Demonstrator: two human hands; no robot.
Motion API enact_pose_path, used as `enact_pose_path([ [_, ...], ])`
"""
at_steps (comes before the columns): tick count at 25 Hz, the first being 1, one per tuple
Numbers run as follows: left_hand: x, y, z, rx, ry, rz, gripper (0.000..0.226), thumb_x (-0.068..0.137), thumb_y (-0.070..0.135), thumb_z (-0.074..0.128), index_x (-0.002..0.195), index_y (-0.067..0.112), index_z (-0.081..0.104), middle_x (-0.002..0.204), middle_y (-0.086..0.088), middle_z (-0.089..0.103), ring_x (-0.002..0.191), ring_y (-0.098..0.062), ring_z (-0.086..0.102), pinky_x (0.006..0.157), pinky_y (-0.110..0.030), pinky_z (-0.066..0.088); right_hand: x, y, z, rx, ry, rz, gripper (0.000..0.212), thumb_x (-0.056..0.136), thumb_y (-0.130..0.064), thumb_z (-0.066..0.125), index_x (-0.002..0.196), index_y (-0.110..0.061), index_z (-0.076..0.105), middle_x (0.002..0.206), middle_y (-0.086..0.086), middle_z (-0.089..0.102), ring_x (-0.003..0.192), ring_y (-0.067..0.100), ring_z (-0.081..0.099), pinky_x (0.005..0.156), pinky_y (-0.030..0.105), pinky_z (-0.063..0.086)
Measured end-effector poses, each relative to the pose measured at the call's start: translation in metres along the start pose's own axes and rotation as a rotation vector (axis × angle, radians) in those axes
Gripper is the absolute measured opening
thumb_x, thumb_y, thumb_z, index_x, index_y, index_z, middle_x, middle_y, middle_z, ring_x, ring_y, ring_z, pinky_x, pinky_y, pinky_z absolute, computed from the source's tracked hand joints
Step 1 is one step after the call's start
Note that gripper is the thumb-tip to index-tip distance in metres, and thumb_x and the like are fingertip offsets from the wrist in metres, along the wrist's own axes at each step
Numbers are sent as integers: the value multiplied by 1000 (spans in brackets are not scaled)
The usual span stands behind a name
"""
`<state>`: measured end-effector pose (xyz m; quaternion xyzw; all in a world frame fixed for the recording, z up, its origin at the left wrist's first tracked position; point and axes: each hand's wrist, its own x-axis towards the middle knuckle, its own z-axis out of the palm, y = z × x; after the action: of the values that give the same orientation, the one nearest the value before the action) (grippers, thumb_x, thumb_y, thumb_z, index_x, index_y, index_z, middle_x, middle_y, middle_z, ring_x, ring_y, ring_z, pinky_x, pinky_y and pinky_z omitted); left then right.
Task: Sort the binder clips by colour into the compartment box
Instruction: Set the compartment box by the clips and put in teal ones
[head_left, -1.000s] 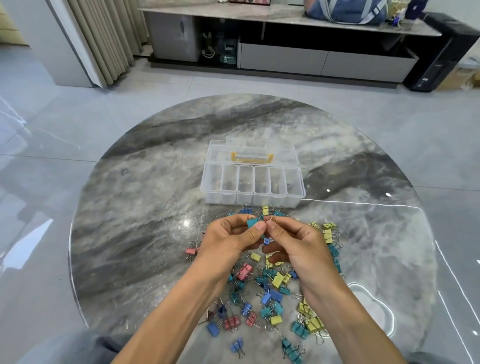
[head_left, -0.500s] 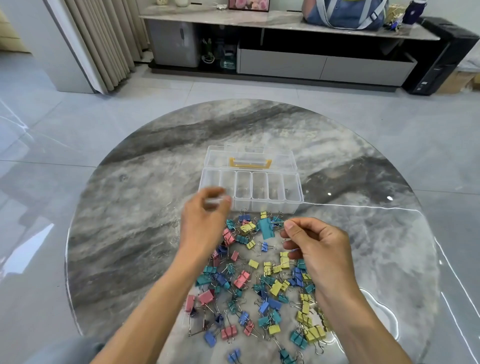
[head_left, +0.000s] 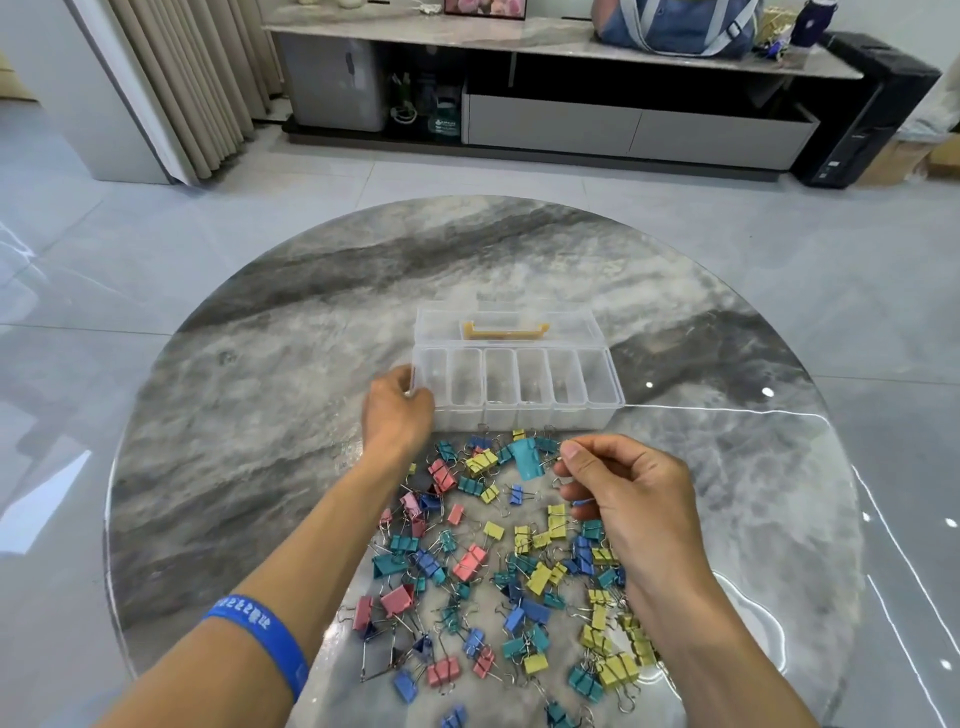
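Observation:
A clear compartment box (head_left: 524, 415) with several compartments that look empty stands mid-table, its lid open behind it with a yellow latch (head_left: 505, 329). In front of it lies a loose pile of binder clips (head_left: 493, 561) in pink, yellow, teal and blue, including one large teal clip (head_left: 525, 457). My left hand (head_left: 397, 413) is at the box's near-left corner, fingers curled against the wall; anything inside it is hidden. My right hand (head_left: 623, 499) hovers over the pile's right side, thumb and forefinger pinched, with a small blue clip (head_left: 584, 501) under its fingers.
The round grey marble table (head_left: 249, 415) stands on a glossy tiled floor. Its near edge is just below the pile. A low TV cabinet (head_left: 623, 124) and a curtain (head_left: 197, 83) are far behind. A blue wristband (head_left: 265, 639) is on my left forearm.
My hands, pinching together over the pile a second ago, have parted. The left hand moved up and left to the box's corner; the right hand stayed over the pile.

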<state>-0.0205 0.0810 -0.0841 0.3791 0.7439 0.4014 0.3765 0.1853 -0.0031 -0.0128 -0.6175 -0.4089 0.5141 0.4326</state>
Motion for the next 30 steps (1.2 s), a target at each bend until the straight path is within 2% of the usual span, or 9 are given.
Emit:
enact_pose_path([
  [5, -4, -7, 0, -59, -66, 24, 21, 98, 22, 54, 116, 28, 65, 114, 4, 71, 95, -20, 71, 83, -43, 60, -2, 0, 0, 0, -6, 1, 12, 89, -10, 70, 82, -17, 76, 77, 5, 74, 64, 13, 64, 61, 28, 54],
  [8, -2, -9, -2, -72, -98, 9, 15, 99, 27, 56, 98, 38, 66, 110, 6, 72, 92, -23, 73, 81, -46, 60, -2, 1, 1, -2, -12, 5, 12, 89, -10, 71, 81, -17, 77, 76, 5, 74, 64, 14, 64, 59, 29, 54],
  [11, -8, 0, -2, -74, -121, 35, 21, 101, 25, 53, 96, 40, 66, 105, 5, 74, 84, -20, 73, 71, -35, 60, -3, 1, 1, -3, -16, 9, 11, 89, -10, 70, 81, -16, 76, 76, 6, 74, 63, 15, 64, 57, 28, 54],
  [13, -14, 6, 0, -64, -144, 53, 20, 103, 24, 50, 102, 38, 64, 106, 8, 71, 78, -9, 68, 66, -24, 55, -3, 0, 1, 4, -14, 10, 11, 89, -9, 70, 81, -15, 76, 75, 8, 73, 62, 15, 63, 57, 28, 53],
  [15, -18, 7, 2, -46, -153, 74, 21, 104, 26, 48, 115, 29, 66, 110, 8, 69, 88, -7, 66, 74, -21, 52, -2, 1, 0, 3, -18, 10, 11, 89, -10, 70, 81, -16, 77, 75, 8, 73, 62, 15, 63, 58, 30, 53],
  [20, -27, 2, 2, -72, -182, 30, 25, 104, 27, 46, 122, 24, 63, 119, 0, 69, 108, -19, 65, 97, -42, 52, 3, 5, 0, -10, -18, -10, 11, 89, -10, 70, 82, -16, 76, 76, 5, 74, 62, 15, 63, 61, 32, 53],
  [23, -38, 4, 0, -69, -225, 3, 40, 104, 28, 45, 143, 19, 49, 138, -5, 59, 125, -25, 57, 108, -47, 44, 5, 8, 1, -2, -8, -4, 11, 89, -9, 70, 83, -15, 76, 76, 5, 74, 63, 16, 63, 61, 31, 53],
  [26, -42, 0, -8, -70, -274, -29, 37, 104, 28, 46, 139, 19, 53, 132, -11, 59, 124, -31, 56, 106, -50, 45, 11, 9, 4, -25, -16, -9, 11, 89, -8, 70, 85, -16, 76, 78, 5, 74, 67, 17, 65, 61, 29, 54],
  [30, -44, -8, -21, -69, -324, -35, 26, 98, 20, 56, 123, 25, 65, 117, -4, 67, 121, -36, 57, 103, -55, 44, 39, -7, 32, -166, -67, -138, 13, 92, -12, 66, 85, -22, 73, 81, 0, 73, 76, 16, 67, 72, 30, 58],
])
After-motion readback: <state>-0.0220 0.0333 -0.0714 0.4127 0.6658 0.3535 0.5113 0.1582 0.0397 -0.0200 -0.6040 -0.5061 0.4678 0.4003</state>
